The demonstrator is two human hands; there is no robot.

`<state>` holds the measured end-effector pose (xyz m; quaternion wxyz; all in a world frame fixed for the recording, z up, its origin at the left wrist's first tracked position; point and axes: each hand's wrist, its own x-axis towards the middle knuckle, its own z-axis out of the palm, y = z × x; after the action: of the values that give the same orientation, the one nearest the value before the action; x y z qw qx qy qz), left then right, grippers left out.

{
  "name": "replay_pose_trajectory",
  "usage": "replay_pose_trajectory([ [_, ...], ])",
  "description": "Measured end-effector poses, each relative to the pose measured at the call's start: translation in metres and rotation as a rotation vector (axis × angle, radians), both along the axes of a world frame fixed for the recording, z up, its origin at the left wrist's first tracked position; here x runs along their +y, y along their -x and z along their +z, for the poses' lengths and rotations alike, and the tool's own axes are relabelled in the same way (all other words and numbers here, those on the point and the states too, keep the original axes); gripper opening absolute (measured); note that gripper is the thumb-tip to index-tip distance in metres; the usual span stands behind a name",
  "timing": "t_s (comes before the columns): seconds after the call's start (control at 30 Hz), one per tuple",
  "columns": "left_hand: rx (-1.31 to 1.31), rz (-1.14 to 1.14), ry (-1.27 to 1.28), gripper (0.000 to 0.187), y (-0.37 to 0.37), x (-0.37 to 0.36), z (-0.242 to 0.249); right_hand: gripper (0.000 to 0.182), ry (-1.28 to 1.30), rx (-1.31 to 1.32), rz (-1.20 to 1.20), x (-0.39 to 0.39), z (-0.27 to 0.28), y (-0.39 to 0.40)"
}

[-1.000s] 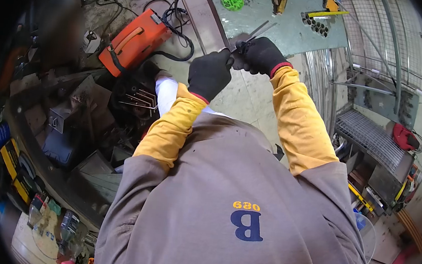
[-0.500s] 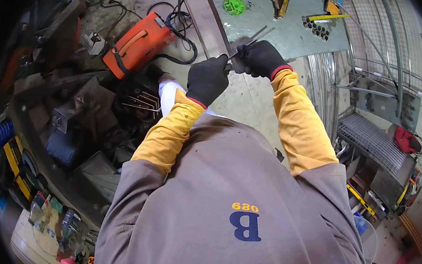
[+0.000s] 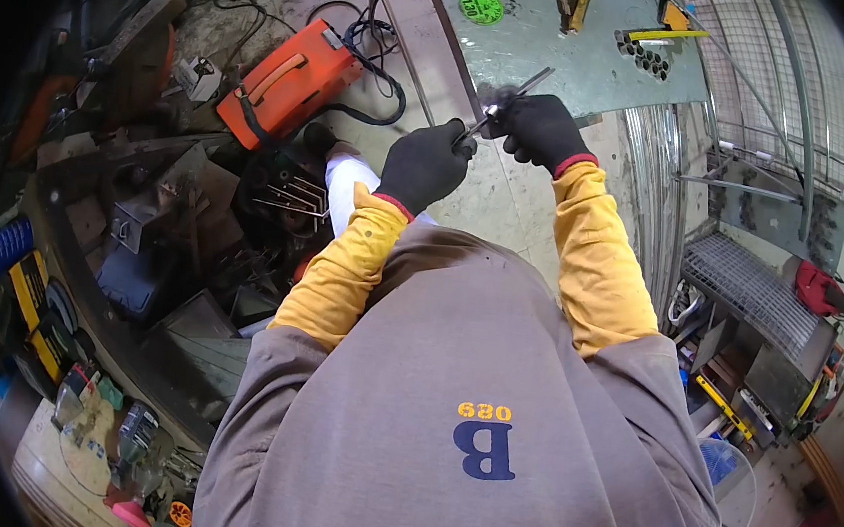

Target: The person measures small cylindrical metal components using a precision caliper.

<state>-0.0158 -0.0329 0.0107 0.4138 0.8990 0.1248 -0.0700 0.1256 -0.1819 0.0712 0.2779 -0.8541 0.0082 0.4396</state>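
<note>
Both hands wear black gloves with red cuffs. My left hand is closed around the lower end of a thin metal rod, in front of my chest. Just right of it, my right hand is closed at the upper part of the rod, beside a small shiny metal piece. A thin bar sticks out beyond the right hand toward the table. Behind the hands lies the corner of a long metal frame. What the right fingers grip exactly is partly hidden.
A grey-green table ahead bears a green round label, clamps, short tubes and a yellow tool. An orange machine with black cables stands left. Below it is a bin of scrap metal. Mesh shelving stands right.
The hands have moved slightly right and a little down, with the right hand turned and shifted away from the left. The rod now shows between them. The view has shifted slightly.
</note>
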Motion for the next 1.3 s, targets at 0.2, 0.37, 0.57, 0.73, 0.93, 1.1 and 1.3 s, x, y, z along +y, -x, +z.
replay_pose_trajectory([
  [0.2,0.048,-0.009,0.075,0.03,-0.002,0.002,-0.004,0.042,-0.169,-0.098,-0.056,-0.014,-0.008,0.015],
  [0.37,0.068,0.019,0.203,0.031,-0.004,0.001,-0.008,0.042,0.003,-0.198,0.093,0.006,-0.007,0.016],
  [0.57,-0.035,0.098,0.21,0.031,0.018,-0.008,-0.007,0.051,0.081,-0.124,0.046,0.014,-0.011,0.009],
  [0.73,-0.047,0.095,0.033,0.025,0.019,-0.011,-0.001,0.05,0.073,-0.003,0.058,0.019,-0.004,0.002],
  [0.93,-0.182,0.086,-0.095,0.019,-0.013,-0.016,-0.013,0.051,0.007,0.039,0.026,0.02,-0.007,-0.002],
  [1.1,0.133,0.166,0.48,0.023,0.02,-0.011,0.001,0.047,-0.001,0.069,-0.064,0.019,-0.007,0.001],
  [1.3,-0.236,0.104,-0.109,0.018,-0.013,-0.017,-0.013,0.05,-0.014,0.038,0.082,0.015,-0.015,-0.005],
])
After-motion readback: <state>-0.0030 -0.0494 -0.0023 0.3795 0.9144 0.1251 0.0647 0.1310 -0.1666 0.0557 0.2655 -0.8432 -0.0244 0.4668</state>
